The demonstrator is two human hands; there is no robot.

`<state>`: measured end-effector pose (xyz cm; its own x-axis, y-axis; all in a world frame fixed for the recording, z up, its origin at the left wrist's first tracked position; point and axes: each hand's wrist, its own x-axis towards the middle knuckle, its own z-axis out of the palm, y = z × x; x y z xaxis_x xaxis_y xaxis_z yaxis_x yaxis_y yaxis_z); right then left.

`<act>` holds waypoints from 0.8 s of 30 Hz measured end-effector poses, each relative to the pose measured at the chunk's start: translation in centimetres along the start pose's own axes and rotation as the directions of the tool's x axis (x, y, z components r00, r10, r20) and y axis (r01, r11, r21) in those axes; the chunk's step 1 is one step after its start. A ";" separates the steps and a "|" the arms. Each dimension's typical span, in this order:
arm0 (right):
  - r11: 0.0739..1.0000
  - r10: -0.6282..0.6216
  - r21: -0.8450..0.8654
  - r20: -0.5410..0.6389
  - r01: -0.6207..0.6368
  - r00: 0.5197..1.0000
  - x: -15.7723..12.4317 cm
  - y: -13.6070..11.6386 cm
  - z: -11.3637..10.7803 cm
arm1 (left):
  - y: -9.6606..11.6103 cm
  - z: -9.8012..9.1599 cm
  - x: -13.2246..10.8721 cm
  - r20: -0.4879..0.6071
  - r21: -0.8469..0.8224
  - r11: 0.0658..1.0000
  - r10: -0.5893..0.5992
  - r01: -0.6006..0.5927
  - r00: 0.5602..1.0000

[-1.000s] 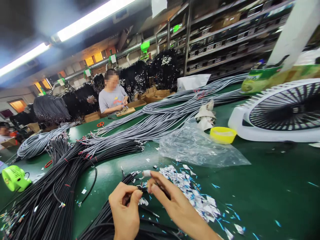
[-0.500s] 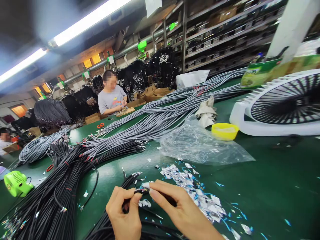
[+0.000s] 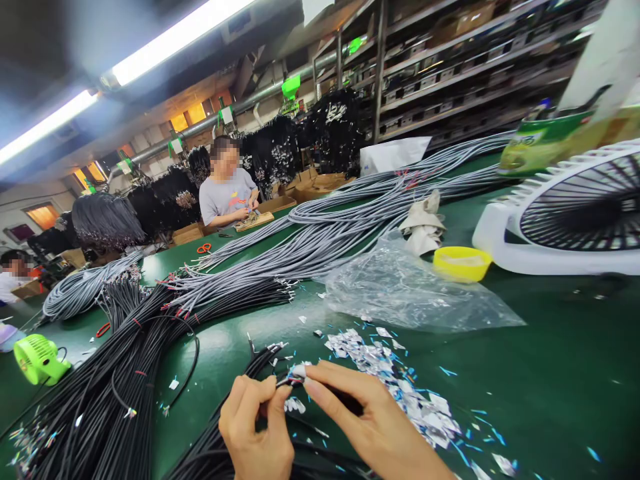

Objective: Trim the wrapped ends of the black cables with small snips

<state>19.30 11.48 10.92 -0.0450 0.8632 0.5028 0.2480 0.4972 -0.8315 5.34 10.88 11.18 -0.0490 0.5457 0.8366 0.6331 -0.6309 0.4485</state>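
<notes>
Cable (image 3: 283, 383) pinched by left hand (image 3: 256, 423), its wire end (image 3: 297, 379) by right hand (image 3: 363, 410) — green tub (image 3: 543, 143) holds dark and blue items (image 3: 596, 100).

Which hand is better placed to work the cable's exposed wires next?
Probably the right hand: it is right at the exposed wires, while the left hand pinches the black cable just behind them.

Room rightward over green tabletop (image 3: 555, 380); black cables (image 3: 103, 400) in the way at left, plastic bag (image 3: 405, 293) ahead

A yellow dish (image 3: 463, 271) sits beside a white fan (image 3: 575, 217).
</notes>
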 end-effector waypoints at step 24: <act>0.990 0.114 0.087 -0.071 -0.108 0.991 0.2 0.1 -0.1 | -0.7 0.0 -0.2 0.465 -0.228 0.759 -0.465 0.609 0.753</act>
<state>19.45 11.74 10.95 0.0526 0.9059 0.4202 0.1667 0.4069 -0.8981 4.90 11.20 10.66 0.0282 0.9609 0.2754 0.2745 -0.2723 0.9222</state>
